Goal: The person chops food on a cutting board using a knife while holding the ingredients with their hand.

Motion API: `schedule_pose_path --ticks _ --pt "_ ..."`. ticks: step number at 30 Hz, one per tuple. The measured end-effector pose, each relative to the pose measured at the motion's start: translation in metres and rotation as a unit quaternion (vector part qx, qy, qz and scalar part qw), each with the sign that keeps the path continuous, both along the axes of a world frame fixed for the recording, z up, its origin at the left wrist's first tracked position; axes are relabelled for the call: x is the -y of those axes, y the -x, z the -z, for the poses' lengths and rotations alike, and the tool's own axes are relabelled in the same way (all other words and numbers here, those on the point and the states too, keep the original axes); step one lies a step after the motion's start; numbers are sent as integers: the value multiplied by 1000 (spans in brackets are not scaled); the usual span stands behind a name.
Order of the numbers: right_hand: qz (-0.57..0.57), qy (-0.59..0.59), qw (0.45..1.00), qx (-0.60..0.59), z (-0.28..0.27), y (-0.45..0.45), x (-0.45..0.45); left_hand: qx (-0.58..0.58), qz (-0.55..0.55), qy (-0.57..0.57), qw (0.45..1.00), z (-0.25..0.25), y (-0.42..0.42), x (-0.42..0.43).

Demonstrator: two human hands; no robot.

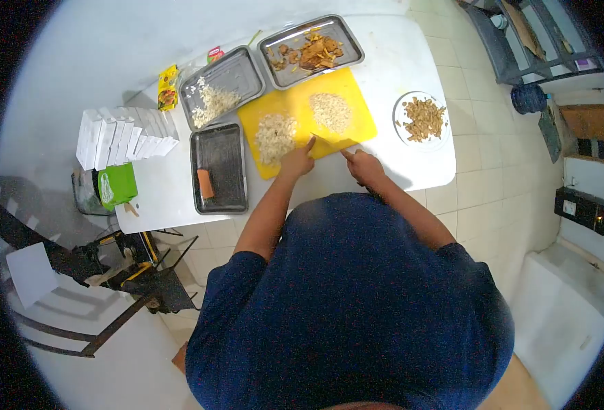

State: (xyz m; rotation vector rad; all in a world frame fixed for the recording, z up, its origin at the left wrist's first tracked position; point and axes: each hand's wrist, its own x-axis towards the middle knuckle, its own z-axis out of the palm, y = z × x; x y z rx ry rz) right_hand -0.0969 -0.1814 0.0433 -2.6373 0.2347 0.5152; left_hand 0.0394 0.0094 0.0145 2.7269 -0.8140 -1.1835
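My right hand (365, 167) is closed round the handle of a knife (328, 143), whose blade points up and left over the near edge of a yellow cutting board (356, 102). My left hand (300, 162) rests by the board's near edge, its index finger stretched out at the blade's tip; its other fingers show poorly. Two heaps of chopped pale food lie on the board: a larger, looser heap (275, 137) on the left and a finer heap (330, 112) on the right.
Around the board stand a metal tray (250, 72) of pale pieces, a tray (353, 51) of browned pieces, and a dark tray (230, 191) with an orange block (205, 184). A plate (401, 130) of brown pieces is at right. White boxes (117, 140) stand left.
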Motion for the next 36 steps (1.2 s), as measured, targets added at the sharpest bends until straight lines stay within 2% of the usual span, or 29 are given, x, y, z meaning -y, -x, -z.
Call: schedule_pose_path --ticks 3,5,6,12,15,18,21,23,30,33,36 --pt "-7 11 1000 25 9 -1 -3 -8 -9 12 1000 2 0 0" --pt "-9 5 998 66 51 -6 -5 -14 -9 4 1000 5 0 0" --pt "-10 4 996 86 48 -12 -6 -16 -8 1 1000 6 0 2" --pt "7 -16 999 30 13 -20 5 -34 -45 2 998 4 5 1" --pt "-18 -32 996 84 17 -6 -3 -45 -48 25 998 13 4 -1" --pt "-32 14 999 40 17 -6 -8 12 -36 57 998 27 7 -5" --pt "-45 23 996 68 10 -11 -18 17 -35 51 998 30 9 -4" --pt "-52 39 997 30 9 -22 -25 15 -35 57 998 52 6 -3" --pt "-13 9 999 49 12 -16 -6 14 -56 71 996 23 13 -2" --pt "17 -26 999 27 10 -9 -3 40 -51 87 994 2 16 -1" --pt "0 -11 998 59 -1 -3 -3 74 -63 86 992 -14 17 -3"
